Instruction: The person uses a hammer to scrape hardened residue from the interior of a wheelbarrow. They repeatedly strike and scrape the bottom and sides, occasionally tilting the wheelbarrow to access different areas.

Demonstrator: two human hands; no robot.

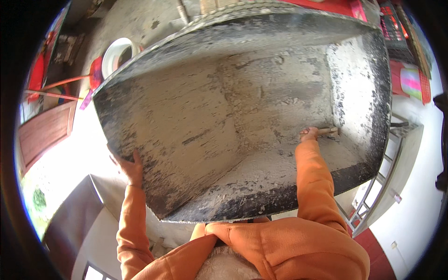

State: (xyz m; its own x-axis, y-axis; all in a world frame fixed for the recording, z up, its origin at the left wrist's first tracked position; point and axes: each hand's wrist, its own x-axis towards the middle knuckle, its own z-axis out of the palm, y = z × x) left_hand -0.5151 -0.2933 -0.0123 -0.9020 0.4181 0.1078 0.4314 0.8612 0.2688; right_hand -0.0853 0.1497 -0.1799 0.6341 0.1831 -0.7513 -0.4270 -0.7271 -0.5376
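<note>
A large, deep tub (280,101), dark under a crust of dried grey-brown cement-like residue, fills the space before me. My left hand (128,168) grips its left rim, thumb on the inner side and fingers over the edge. Inside the tub at the lower right, my right hand (309,134) is closed around a short tool with a light, wooden-looking handle (325,131). The tool's far end lies against the crusted corner where floor meets right wall; its exact kind is unclear. Loose crumbs and flakes are scattered along the crease across the tub's floor.
Past the far left rim stand a white bucket (118,56) and a red dustpan (95,72) on the concrete floor (147,24). A ladder-like metal frame (371,192) is at the right. Crates (395,31) and a colourful basket (412,82) sit beyond the upper right rim.
</note>
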